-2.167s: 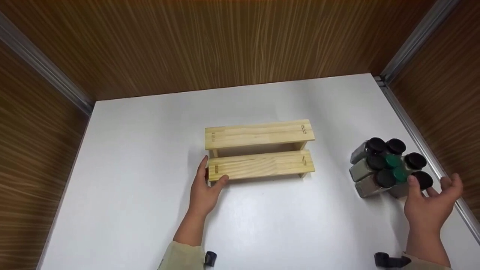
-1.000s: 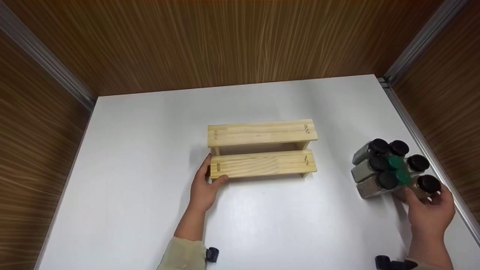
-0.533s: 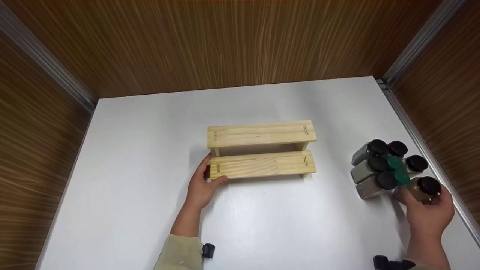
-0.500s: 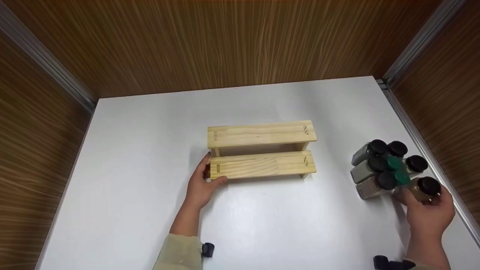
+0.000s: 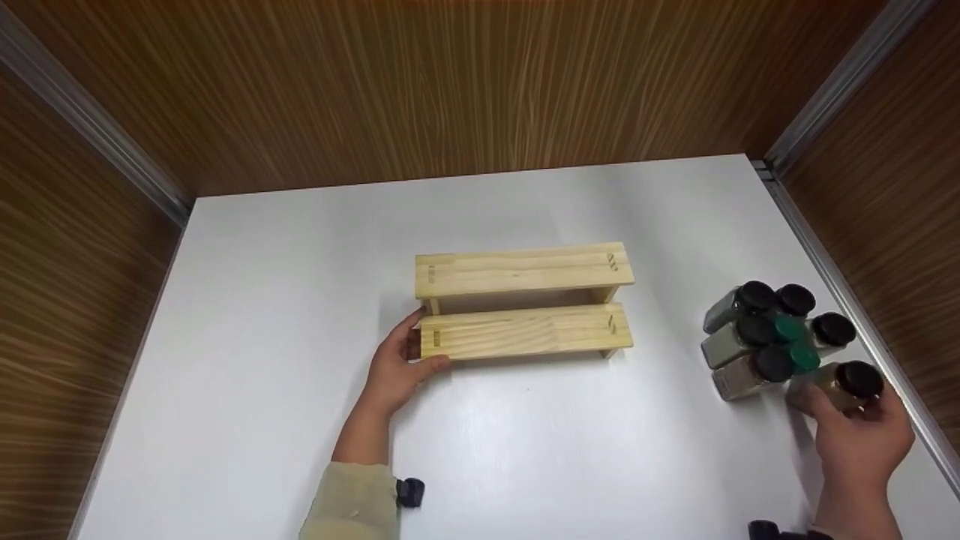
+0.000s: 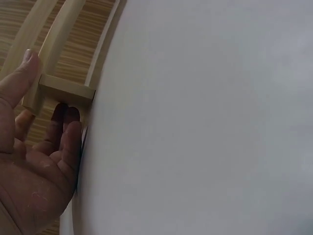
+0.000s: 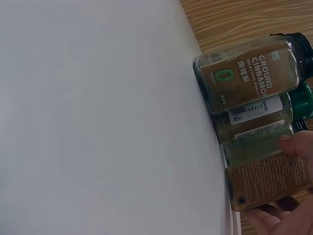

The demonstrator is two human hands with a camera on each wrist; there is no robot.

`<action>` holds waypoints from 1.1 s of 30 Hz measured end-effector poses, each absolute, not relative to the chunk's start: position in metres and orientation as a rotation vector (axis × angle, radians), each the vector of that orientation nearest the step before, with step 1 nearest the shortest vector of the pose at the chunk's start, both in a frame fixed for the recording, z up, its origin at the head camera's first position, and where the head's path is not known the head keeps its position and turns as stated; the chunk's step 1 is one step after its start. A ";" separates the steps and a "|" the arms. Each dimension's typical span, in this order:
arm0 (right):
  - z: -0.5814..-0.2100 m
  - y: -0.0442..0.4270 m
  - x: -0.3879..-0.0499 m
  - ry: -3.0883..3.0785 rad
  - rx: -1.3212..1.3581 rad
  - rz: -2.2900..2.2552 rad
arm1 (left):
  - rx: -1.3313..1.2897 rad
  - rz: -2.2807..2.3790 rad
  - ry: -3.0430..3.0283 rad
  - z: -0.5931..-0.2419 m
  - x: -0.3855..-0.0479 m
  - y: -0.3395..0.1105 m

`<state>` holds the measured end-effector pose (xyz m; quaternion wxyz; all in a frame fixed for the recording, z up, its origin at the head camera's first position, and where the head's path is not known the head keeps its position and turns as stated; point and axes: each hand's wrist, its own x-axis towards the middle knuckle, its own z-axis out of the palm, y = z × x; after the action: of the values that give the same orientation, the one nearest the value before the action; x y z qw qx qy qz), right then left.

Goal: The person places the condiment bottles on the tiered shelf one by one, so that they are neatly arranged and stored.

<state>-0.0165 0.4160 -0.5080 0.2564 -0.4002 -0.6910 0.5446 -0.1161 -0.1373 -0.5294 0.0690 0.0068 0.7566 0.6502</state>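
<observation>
My left hand [image 5: 394, 379] grips the left end of a two-tier wooden rack [image 5: 525, 332] in the middle of the table. In the left wrist view its thumb lies along the board's front and its fingers bend behind the end leg [image 6: 67, 88]. At the right, my right hand [image 5: 862, 442] holds a square glass spice jar [image 7: 268, 181] with a black lid [image 5: 859, 379], thumb on one side and fingers on the other. The jar stands at the near right corner of a cluster of spice jars. Whether its base touches the table, I cannot tell.
Several other spice jars stand close together, with black lids [image 5: 772, 363] and green lids [image 5: 802, 356]. One jar [image 7: 249, 73] is labelled ground cinnamon. A metal rail [image 5: 855, 311] and wood-grain panel [image 5: 877, 187] border the white table [image 5: 285, 300] on the right.
My right hand has come down from above the near right jar and taken hold of it. That jar has shifted slightly toward me, away from its neighbours. The left hand keeps its hold on the rack.
</observation>
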 end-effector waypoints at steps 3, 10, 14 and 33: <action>-0.505 0.414 -0.012 -1.811 -1.129 1.552 | -0.003 1.967 2.252 -0.530 -0.116 -0.138; -0.502 0.406 0.000 -1.728 -1.177 1.622 | -0.070 1.993 2.190 -0.529 -0.117 -0.136; -0.496 0.399 0.008 -1.663 -1.151 1.684 | -0.080 2.003 2.175 -0.528 -0.117 -0.136; -0.432 0.361 0.007 -1.945 -0.739 1.156 | -0.073 2.017 2.187 -0.529 -0.113 -0.136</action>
<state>0.0065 0.3605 -0.4319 0.3714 -0.2882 -0.7587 0.4510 -0.1133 -0.1363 -0.5295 0.0828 -0.0244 0.7323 0.6755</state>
